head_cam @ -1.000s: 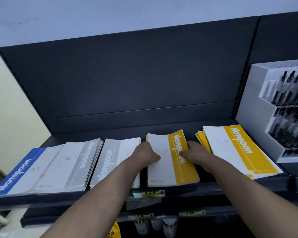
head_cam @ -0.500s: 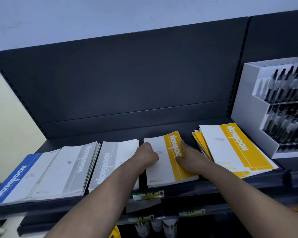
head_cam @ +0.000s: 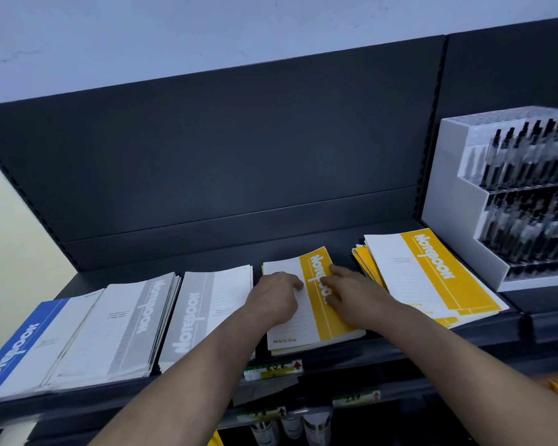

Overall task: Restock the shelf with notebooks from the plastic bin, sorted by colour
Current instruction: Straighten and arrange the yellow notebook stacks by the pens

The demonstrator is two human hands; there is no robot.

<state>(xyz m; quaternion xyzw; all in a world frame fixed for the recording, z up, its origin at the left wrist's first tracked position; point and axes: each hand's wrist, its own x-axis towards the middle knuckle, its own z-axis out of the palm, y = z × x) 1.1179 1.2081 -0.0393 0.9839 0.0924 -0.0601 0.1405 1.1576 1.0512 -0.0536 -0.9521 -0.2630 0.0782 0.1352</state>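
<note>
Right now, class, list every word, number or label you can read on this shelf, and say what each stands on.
"Notebook": blue notebook, far left.
"Notebook": left grey notebook.
"Notebook": right grey notebook.
"Notebook": small yellow notebook.
"A5": the small yellow notebook's near corner.
"Notebook": large yellow notebook, right.
Too blurred to read: price tags below the notebooks; small print on the covers.

Head-worn view — forward-down, close to shelf

A stationery shop: price tags, stacked notebooks and a pen display.
</note>
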